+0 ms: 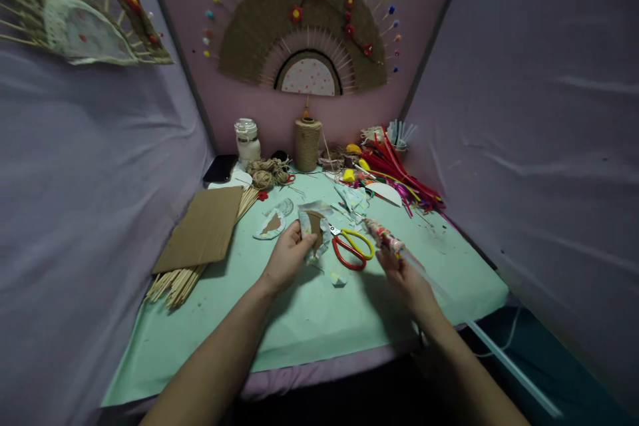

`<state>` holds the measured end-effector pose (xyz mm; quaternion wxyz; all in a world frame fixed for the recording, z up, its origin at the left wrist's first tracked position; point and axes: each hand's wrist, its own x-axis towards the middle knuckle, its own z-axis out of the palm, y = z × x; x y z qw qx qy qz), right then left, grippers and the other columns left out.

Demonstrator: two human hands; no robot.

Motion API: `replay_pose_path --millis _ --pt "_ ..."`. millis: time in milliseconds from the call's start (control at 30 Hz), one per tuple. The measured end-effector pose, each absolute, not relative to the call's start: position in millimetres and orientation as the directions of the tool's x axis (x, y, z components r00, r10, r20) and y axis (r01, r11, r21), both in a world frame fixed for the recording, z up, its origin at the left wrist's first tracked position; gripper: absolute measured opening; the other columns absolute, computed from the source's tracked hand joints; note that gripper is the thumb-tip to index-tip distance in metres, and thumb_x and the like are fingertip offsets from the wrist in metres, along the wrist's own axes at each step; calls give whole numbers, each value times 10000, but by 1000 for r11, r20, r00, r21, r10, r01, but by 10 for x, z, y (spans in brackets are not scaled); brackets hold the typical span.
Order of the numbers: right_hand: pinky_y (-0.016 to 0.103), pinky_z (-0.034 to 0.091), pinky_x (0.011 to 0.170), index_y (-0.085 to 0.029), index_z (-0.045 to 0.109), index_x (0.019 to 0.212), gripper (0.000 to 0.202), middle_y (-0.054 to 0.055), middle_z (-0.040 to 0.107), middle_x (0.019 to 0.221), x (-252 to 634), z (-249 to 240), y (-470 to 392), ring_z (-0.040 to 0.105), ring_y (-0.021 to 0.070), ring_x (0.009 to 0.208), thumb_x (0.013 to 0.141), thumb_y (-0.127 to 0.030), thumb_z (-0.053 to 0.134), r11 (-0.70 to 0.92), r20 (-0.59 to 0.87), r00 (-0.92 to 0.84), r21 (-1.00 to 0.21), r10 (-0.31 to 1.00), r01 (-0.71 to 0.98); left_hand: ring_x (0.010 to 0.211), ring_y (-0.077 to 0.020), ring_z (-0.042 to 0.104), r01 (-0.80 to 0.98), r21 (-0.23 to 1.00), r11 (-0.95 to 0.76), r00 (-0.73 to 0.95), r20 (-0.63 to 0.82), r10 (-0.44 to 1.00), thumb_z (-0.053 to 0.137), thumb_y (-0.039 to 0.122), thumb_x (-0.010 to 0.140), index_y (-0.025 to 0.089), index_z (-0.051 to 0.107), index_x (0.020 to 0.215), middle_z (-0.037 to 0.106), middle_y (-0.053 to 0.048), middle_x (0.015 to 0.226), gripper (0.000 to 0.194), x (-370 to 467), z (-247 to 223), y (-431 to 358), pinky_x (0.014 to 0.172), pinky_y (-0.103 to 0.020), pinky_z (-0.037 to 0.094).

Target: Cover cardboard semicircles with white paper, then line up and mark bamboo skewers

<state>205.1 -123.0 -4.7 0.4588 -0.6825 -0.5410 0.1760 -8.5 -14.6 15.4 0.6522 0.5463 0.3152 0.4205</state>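
Observation:
Pinched between the thumb and fingers of my left hand is a cardboard piece edged with pale patterned fabric. My right hand is wrapped round a hot glue gun, its nozzle toward the upper left. A long clear glue stick trails from the gun's back end. Scissors with one red and one yellow handle lie on the table between my hands. Left of the held piece rests a fabric-edged half-round cardboard piece. A small fabric scrap lies nearer to me.
A cardboard sheet covers thin wooden sticks at left. Behind stand a glass jar, a twine spool and twine balls. Red pipe cleaners lie at back right. A decorated fan hangs on the back wall.

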Motion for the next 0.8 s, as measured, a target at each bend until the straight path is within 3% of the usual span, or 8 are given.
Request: replay_pose_path --millis 67,200,300,400,500,600,667,800 --pt "308 436 682 -177 621 957 328 94 638 886 2329 -72 -1157 579 234 810 884 -457 466 -123 280 389 -653 877 747 801 -166 621 -300 940 164 449 -12 893 714 351 701 154 568 1076 679 -49 920 449 -84 196 -145 718 -280 490" --pt "318 430 678 -123 606 1044 327 148 607 968 2748 -162 -1047 594 231 787 910 -375 447 -387 83 425 -286 902 877 762 -152 643 -391 876 283 506 -52 861 763 300 657 154 590 1022 690 -39 886 429 -96 273 -175 717 -284 520" --pt "353 434 755 -99 584 1160 367 190 603 1052 2898 -218 -1041 594 282 918 907 -346 487 -381 2 382 -74 924 922 754 -145 653 -394 857 331 557 -64 828 769 274 664 154 601 994 696 -39 874 390 -103 305 -205 725 -275 529" --pt "421 439 803 -115 549 1267 462 220 612 1129 2956 -104 -1086 567 352 1030 876 -361 547 -376 -12 376 8 927 927 759 -143 654 -384 842 378 595 -87 799 784 257 656 147 605 993 699 -43 881 397 -94 309 -233 733 -270 526" --pt "451 428 868 -90 544 1287 486 229 632 1135 2833 223 -1104 578 341 1035 881 -356 525 -336 169 356 -136 919 932 735 -143 643 -343 848 405 633 -110 766 793 260 653 149 609 993 699 -44 872 402 -71 292 -266 707 -272 512" --pt "360 446 877 -161 624 1198 408 138 662 1122 2469 571 -1014 608 241 993 925 -403 441 11 332 205 -547 921 837 761 -148 632 -300 874 382 676 -87 732 787 281 672 152 619 1016 698 -51 891 405 -49 260 -300 716 -271 487" --pt "329 465 833 -171 673 1117 400 107 681 1048 2182 709 -900 619 210 944 926 -431 438 182 324 86 -710 942 681 790 -156 626 -278 896 347 697 -60 715 779 302 686 149 621 1038 698 -64 927 416 -43 237 -312 725 -271 472" --pt "310 466 803 -173 708 1055 321 79 682 988 1822 754 -692 611 178 883 875 -393 559 277 342 7 -772 939 572 875 -187 623 -223 940 260 724 -19 689 744 332 731 143 614 1096 688 -92 1018 431 -54 206 -306 783 -292 455"
